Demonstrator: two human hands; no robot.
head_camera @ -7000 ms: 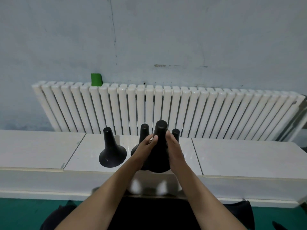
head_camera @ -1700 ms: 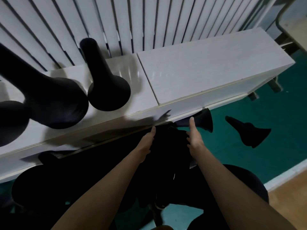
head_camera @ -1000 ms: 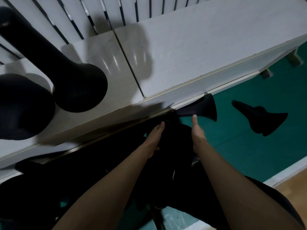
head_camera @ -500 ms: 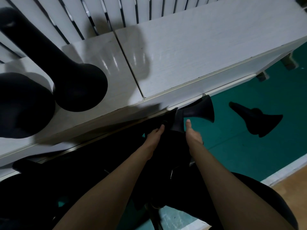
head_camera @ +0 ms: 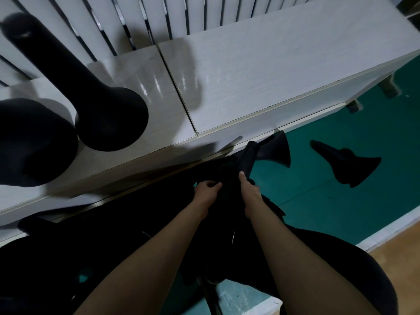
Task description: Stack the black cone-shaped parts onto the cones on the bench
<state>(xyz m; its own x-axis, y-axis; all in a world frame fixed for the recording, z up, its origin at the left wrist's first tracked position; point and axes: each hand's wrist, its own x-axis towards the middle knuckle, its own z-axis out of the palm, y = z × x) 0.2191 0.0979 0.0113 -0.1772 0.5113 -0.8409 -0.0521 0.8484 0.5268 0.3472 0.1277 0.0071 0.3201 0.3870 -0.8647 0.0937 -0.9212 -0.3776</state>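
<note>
Below the bench's front edge, my left hand (head_camera: 207,189) and my right hand (head_camera: 248,189) grip one black cone-shaped part (head_camera: 246,156) from either side. Its narrow neck points up toward the bench edge, and its wide base is lost in the dark pile under my hands. On the white bench (head_camera: 284,64) a tall black cone (head_camera: 109,117) stands at the left. A second black cone base (head_camera: 29,142) sits beside it at the far left, its top cut off by the frame. Two more black cones lie on their sides on the green floor, a near one (head_camera: 276,150) and a farther one (head_camera: 350,163).
A white radiator (head_camera: 181,17) runs along the wall behind the bench. The green floor (head_camera: 329,212) spreads to the right, edged by a pale strip and wooden boards (head_camera: 404,258) at the lower right. Dark shapes (head_camera: 68,258) lie under the bench edge at the lower left.
My hands have drawn closer together and curled round a cone from the dark pile. Its neck now rises higher between them, in front of the cone lying on the floor.
</note>
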